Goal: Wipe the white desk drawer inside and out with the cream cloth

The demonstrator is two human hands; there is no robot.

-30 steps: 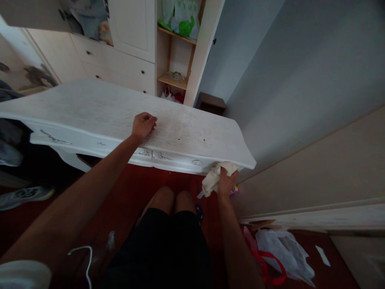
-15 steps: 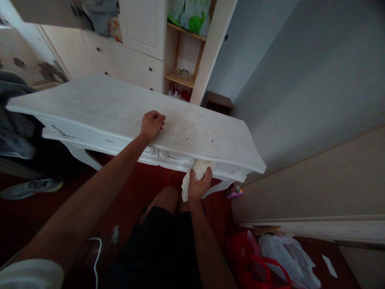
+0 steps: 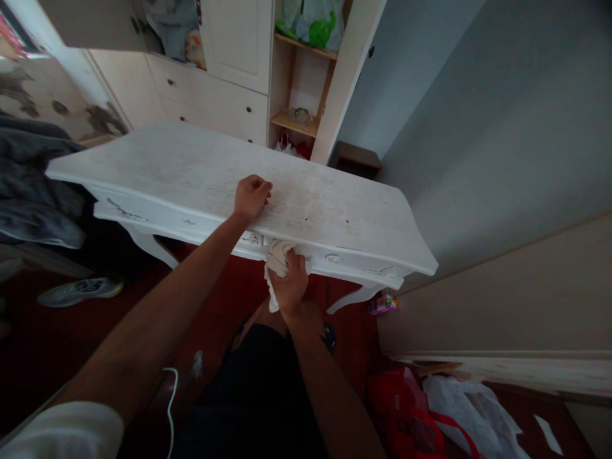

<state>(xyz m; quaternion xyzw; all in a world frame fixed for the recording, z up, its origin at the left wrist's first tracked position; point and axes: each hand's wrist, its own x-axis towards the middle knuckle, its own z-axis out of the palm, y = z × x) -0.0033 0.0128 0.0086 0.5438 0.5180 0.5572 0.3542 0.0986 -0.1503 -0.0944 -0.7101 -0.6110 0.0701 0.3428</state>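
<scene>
A white table with carved drawer fronts stands before me, its top marked by greyish scuffs and two small dark specks. My left hand rests on the tabletop near the front edge, fingers curled into a loose fist with nothing visible in them. In my right hand is a bunched cream cloth, pressed against the drawer fronts just under the tabletop's edge. Part of the cloth hangs below the hand. It hides some of the carved detail around the middle drawers.
Behind the table is a white cabinet with an open door. A grey wall rises at the right. On the red floor lie a shoe, a white cable, a red bag, a plastic bag and a small pink box.
My right hand has moved the cloth leftward along the drawer fronts, uncovering a carved ornament on the right. My left hand keeps its place on the tabletop. The view has shifted slightly left.
</scene>
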